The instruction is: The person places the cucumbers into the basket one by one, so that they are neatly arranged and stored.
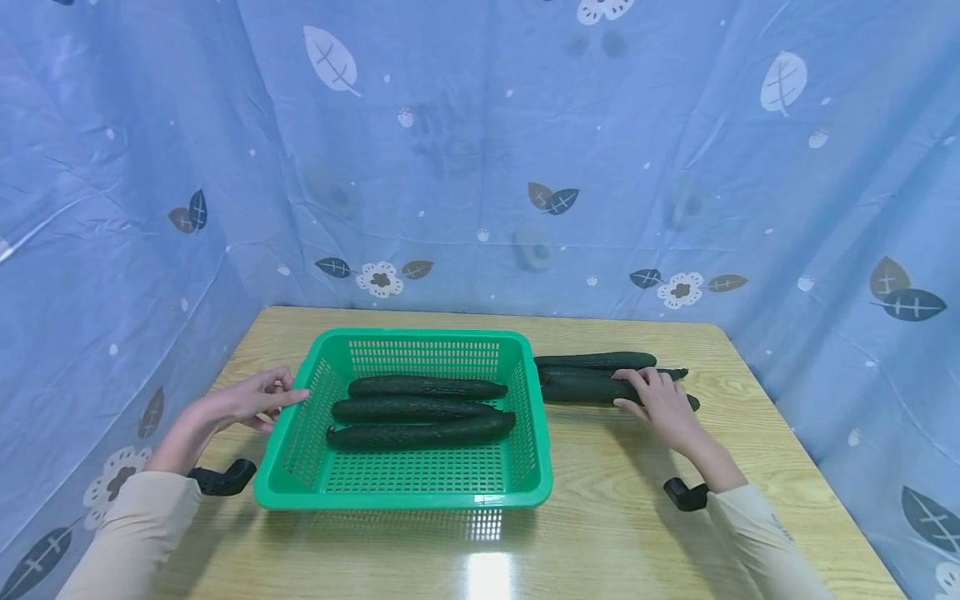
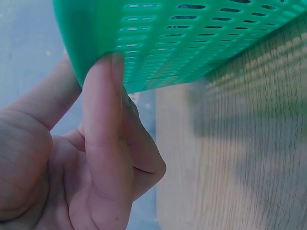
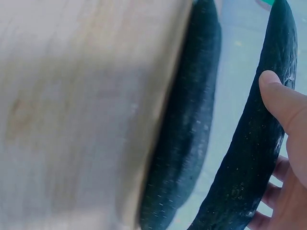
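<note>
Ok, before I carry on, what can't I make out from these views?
- Head: part of the held cucumber, covered by the right hand.
- Head: part of the middle cucumber outside the basket, behind the held one.
- Right wrist: the held cucumber's lower end, cut off by the bottom edge.
- Left wrist: the basket's upper part, cut off by the top edge.

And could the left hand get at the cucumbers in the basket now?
Probably yes, after letting go: the left hand holds the green basket by its rim, but nothing covers the cucumbers inside.
</note>
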`<state>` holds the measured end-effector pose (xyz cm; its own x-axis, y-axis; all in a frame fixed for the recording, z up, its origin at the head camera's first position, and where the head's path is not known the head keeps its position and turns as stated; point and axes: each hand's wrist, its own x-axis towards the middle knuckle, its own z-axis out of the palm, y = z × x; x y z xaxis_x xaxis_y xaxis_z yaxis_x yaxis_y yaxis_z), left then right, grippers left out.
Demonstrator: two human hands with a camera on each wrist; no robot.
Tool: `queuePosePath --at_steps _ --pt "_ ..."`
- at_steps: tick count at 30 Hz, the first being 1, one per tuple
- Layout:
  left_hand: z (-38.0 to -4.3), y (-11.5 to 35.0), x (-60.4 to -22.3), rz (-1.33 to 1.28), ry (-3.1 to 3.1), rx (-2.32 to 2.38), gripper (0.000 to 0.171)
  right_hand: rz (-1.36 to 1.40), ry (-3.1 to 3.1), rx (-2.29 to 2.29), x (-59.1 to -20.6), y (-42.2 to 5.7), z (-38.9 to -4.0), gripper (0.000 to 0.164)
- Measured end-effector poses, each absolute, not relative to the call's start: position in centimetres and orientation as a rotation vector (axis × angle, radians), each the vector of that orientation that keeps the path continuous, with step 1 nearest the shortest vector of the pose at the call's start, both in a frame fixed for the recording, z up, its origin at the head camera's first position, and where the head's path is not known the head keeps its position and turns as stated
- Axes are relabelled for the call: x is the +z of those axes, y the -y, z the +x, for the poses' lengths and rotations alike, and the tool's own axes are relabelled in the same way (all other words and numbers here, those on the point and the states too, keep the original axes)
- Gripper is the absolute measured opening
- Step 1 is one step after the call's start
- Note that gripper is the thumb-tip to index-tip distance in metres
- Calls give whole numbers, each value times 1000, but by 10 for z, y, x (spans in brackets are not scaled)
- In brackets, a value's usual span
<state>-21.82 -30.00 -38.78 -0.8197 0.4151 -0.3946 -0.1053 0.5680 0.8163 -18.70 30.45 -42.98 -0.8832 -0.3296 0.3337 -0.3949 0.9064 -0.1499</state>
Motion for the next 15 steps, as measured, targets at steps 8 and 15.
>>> queuePosePath --at_steps 8,15 --pt "-218 300 -388 233 -2253 1202 37 534 2758 336 -411 -310 -187 38" --pt "-218 301 -388 245 -2254 1205 37 547 2744 301 -399 -307 -185 39"
